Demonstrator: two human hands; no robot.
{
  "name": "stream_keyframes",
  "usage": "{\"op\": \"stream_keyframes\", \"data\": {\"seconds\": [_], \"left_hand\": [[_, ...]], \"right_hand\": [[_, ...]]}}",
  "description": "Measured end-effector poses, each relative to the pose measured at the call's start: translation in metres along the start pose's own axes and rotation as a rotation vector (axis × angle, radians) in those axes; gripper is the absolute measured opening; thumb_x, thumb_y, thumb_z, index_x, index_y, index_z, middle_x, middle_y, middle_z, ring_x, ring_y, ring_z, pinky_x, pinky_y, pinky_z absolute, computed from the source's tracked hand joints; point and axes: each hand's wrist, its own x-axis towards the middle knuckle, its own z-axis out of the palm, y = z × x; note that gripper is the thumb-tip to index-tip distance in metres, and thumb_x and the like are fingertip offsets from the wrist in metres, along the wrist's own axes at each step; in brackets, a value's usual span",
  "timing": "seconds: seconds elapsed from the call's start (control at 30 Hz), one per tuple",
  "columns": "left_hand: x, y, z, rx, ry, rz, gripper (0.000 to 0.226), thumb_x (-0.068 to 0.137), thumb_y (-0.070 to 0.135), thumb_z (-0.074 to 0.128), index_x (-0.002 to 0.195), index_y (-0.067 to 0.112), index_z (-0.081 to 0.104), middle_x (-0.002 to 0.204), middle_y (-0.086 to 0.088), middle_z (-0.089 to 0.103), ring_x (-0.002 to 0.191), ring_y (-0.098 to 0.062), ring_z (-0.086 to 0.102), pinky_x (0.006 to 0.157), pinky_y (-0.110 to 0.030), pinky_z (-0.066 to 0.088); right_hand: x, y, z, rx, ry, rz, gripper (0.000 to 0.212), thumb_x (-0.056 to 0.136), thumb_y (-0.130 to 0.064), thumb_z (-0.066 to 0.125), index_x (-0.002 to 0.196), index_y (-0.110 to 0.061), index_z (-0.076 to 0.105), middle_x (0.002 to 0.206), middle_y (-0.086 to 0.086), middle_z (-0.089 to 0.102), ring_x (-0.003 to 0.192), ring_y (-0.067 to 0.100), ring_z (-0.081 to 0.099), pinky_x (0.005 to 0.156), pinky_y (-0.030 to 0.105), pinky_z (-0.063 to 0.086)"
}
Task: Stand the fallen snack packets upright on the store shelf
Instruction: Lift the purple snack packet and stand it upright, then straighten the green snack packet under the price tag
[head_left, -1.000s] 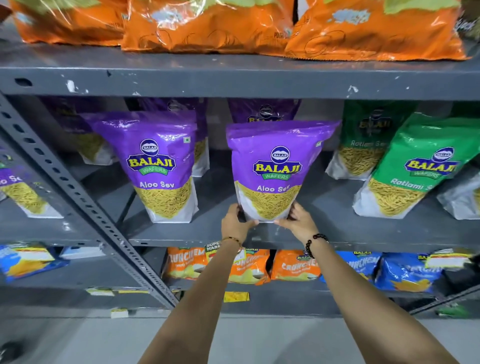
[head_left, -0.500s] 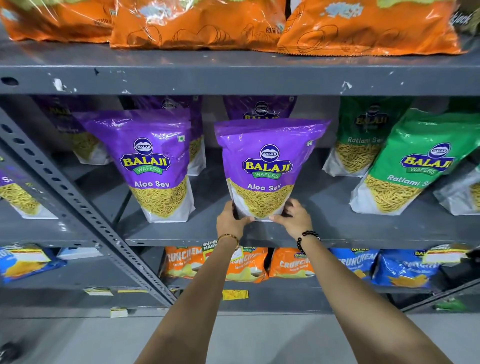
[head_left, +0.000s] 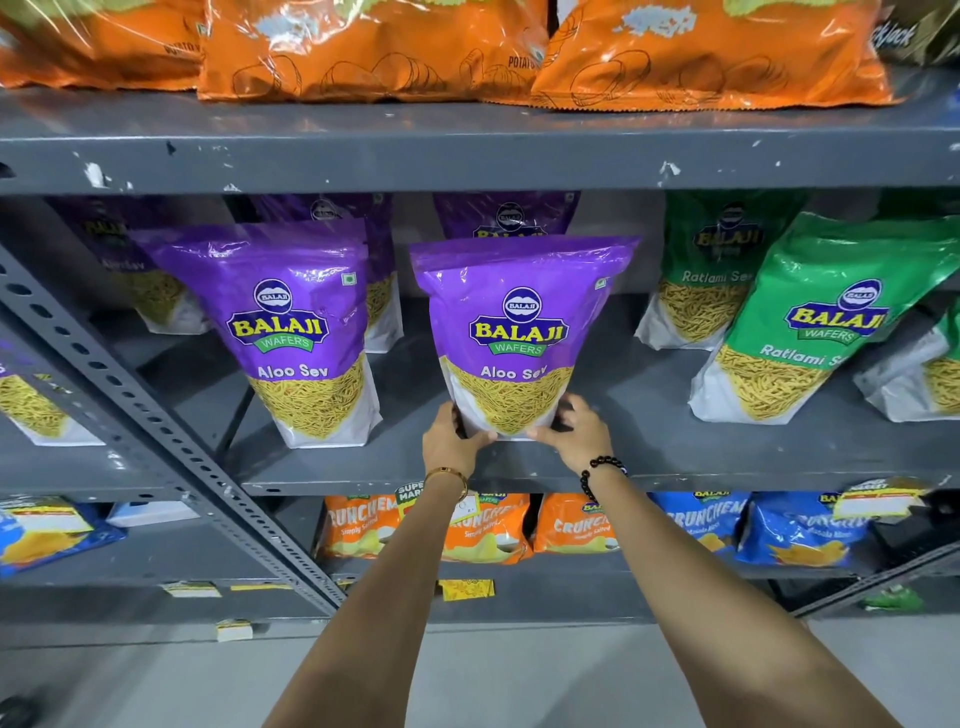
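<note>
A purple Aloo Sev packet (head_left: 519, 332) stands upright near the front of the grey middle shelf (head_left: 675, 457). My left hand (head_left: 451, 441) grips its lower left corner and my right hand (head_left: 574, 431) grips its lower right corner. A second purple Aloo Sev packet (head_left: 296, 332) stands upright to its left. More purple packets (head_left: 506, 215) stand behind, partly hidden. Green Ratlami Sev packets (head_left: 810, 322) stand to the right, the front one leaning left.
Orange chip bags (head_left: 374, 47) lie on the top shelf. Orange (head_left: 478, 525) and blue Crunchem packets (head_left: 795, 530) fill the lower shelf. A slotted grey diagonal brace (head_left: 156, 431) crosses the left side. Pale floor lies below.
The held purple packet has shifted slightly back on the shelf and sits more squarely upright. Both hands keep their grip on its bottom corners.
</note>
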Motion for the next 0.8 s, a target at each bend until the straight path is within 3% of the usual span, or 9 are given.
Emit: {"op": "stream_keyframes", "data": {"seconds": [0.17, 0.33, 0.47, 0.6, 0.8], "left_hand": [[-0.007, -0.007, 0.001, -0.017, 0.043, 0.0, 0.058, 0.075, 0.012, 0.073, 0.126, 0.009, 0.045, 0.13, -0.013, 0.059, 0.119, -0.034, 0.054, 0.102, -0.046, 0.043], [-0.039, -0.022, 0.019, 0.157, 0.153, 0.067, 0.041, 0.08, 0.015, 0.066, 0.118, 0.012, 0.051, 0.125, -0.01, 0.059, 0.106, -0.03, 0.059, 0.089, -0.039, 0.05], [-0.059, -0.026, 0.052, 0.245, 0.04, 0.2, 0.041, 0.082, 0.018, 0.064, 0.121, 0.012, 0.054, 0.125, -0.011, 0.061, 0.114, -0.031, 0.055, 0.094, -0.042, 0.049], [-0.067, -0.002, 0.097, 0.257, -0.076, 0.274, 0.046, 0.082, 0.019, 0.064, 0.126, 0.01, 0.053, 0.131, -0.013, 0.058, 0.122, -0.032, 0.051, 0.101, -0.04, 0.043], [-0.064, 0.033, 0.174, 0.284, -0.159, 0.289, 0.057, 0.081, 0.024, 0.066, 0.132, 0.008, 0.045, 0.136, -0.016, 0.052, 0.125, -0.034, 0.047, 0.108, -0.044, 0.036]], "right_hand": [[-0.009, 0.005, -0.002, 0.081, 0.071, 0.027, 0.076, 0.074, -0.016, 0.074, 0.139, -0.007, 0.035, 0.136, 0.015, 0.054, 0.121, 0.029, 0.054, 0.103, 0.043, 0.044], [-0.032, 0.028, -0.016, 0.007, 0.312, 0.01, 0.054, 0.08, -0.017, 0.067, 0.13, -0.006, 0.05, 0.122, 0.017, 0.064, 0.11, 0.03, 0.061, 0.097, 0.04, 0.046], [-0.048, 0.048, -0.045, 0.016, 0.479, 0.039, 0.044, 0.081, -0.017, 0.065, 0.123, -0.006, 0.056, 0.109, 0.018, 0.069, 0.103, 0.031, 0.063, 0.092, 0.042, 0.05], [-0.056, 0.073, -0.097, 0.055, 0.593, 0.121, 0.049, 0.082, -0.019, 0.063, 0.128, -0.004, 0.051, 0.108, 0.022, 0.068, 0.101, 0.036, 0.062, 0.091, 0.045, 0.049], [-0.038, 0.11, -0.181, 0.066, 0.578, 0.185, 0.064, 0.083, -0.023, 0.063, 0.138, -0.005, 0.037, 0.132, 0.019, 0.054, 0.119, 0.034, 0.052, 0.098, 0.043, 0.042]]}}
